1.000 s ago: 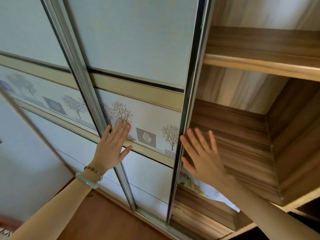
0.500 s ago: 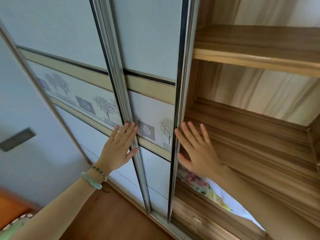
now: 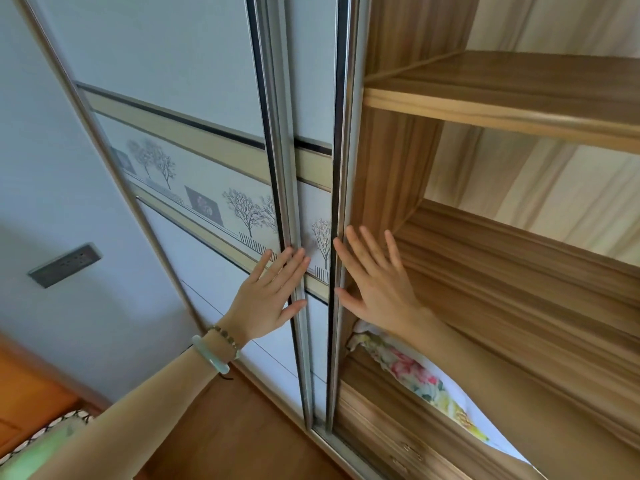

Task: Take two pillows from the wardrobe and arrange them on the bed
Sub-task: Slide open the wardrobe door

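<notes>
The wardrobe's sliding door (image 3: 313,188) is a pale panel with a tree-print band, and only a narrow strip of it shows beside the other door (image 3: 194,98). My left hand (image 3: 270,296) presses flat on the door frames, fingers straight. My right hand (image 3: 375,282) lies flat against the door's metal edge, fingers spread. Behind my right forearm, on a low wooden shelf, a floral pillow (image 3: 412,372) in pink, green and white is partly hidden.
Wooden shelves (image 3: 502,112) fill the open right side of the wardrobe. A grey wall socket (image 3: 64,265) sits on the pale wall at left. Wooden floor (image 3: 225,427) lies below, and a green patterned bed corner (image 3: 41,441) shows at bottom left.
The sliding door has moved left, nearly overlapping the other door, and both hands moved with it. More of the wardrobe interior and the floral pillow shows.
</notes>
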The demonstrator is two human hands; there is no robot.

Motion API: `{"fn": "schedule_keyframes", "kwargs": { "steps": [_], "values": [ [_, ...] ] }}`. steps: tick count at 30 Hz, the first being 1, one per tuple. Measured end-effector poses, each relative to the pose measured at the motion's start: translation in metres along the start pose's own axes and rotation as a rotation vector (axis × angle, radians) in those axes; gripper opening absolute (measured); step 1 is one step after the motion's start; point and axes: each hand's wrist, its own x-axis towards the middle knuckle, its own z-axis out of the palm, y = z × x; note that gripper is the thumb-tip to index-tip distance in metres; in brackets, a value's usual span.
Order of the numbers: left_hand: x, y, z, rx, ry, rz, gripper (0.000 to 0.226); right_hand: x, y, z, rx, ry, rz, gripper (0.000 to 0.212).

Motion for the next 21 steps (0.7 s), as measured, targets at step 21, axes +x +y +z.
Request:
{"fn": "schedule_keyframes", "kwargs": {
  "steps": [21],
  "values": [
    [-0.002,-0.01,0.003,-0.024,-0.011,0.033,0.067,0.044,-0.011,0.015,-0.033,-0.053,-0.054,0.08]
  ]
}}
